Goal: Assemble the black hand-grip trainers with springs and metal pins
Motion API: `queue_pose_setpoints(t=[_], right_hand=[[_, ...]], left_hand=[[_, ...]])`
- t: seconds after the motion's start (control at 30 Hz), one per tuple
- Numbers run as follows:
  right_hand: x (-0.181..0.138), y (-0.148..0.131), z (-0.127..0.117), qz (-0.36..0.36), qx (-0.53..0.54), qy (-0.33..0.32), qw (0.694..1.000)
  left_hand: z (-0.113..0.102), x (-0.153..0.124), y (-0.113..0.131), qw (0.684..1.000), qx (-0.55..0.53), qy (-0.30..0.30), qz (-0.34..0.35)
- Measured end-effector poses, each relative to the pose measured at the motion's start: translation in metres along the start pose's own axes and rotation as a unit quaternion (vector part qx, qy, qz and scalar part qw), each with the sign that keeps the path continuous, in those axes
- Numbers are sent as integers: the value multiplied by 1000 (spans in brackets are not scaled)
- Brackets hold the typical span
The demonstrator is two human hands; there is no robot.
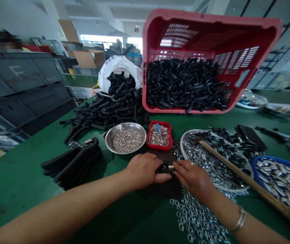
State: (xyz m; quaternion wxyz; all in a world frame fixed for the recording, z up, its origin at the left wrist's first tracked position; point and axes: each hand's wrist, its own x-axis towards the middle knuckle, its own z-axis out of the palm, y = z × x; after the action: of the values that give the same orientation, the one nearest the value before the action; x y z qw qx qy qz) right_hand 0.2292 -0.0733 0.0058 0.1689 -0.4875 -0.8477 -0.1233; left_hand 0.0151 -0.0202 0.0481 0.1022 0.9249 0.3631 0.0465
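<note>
My left hand [145, 171] is closed around a small black part [162, 167], most of it hidden by the fingers. A short metal spring [170, 167] lies at the part's right end, and the fingertips of my right hand [194, 178] pinch it there. Both hands are over a dark flat plate [171, 188] on the green table. Left of them lies a stack of black spring clamps [76, 162]. Behind the hands are a steel bowl [109, 146] of tiny metal pieces and a red tray [148, 141] of small pins with a blue-handled tool [158, 128].
A white basin [182, 142] of metal hardware has a wooden-handled hammer [226, 164] across it. Loose nuts [198, 217] cover the table at front right. A blue tray [254, 169] holds metal cylinders. A tilted red crate [269, 37] and a heap of black clamp parts [109, 108] stand behind.
</note>
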Motion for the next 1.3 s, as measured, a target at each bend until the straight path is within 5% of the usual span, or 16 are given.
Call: queue_pose_setpoints(t=[0.17,0.37,0.43,0.57,0.73,0.83,1.07,1.3], right_hand=[[14,9,-9,96,241,-91,961],[28,16,7,215,331,-153,906],[30,16,12,239,338,-168,895],[32,14,17,246,281,-161,914],[43,15,7,231,198,-184,935],[70,21,-1,217,120,-133,960],[157,33,35,231,20,-139,963],[175,34,61,275,15,-122,954]], left_hand=[[-31,34,-23,951,-210,-223,37],[-4,56,-40,871,-334,-351,-87],[2,52,-34,900,-278,-314,-119],[6,34,-23,987,-31,-68,-145],[21,17,-24,987,-21,94,-132],[33,11,-28,981,-65,150,-107],[39,10,-29,977,-82,159,-115],[33,14,-27,986,-97,80,-111]])
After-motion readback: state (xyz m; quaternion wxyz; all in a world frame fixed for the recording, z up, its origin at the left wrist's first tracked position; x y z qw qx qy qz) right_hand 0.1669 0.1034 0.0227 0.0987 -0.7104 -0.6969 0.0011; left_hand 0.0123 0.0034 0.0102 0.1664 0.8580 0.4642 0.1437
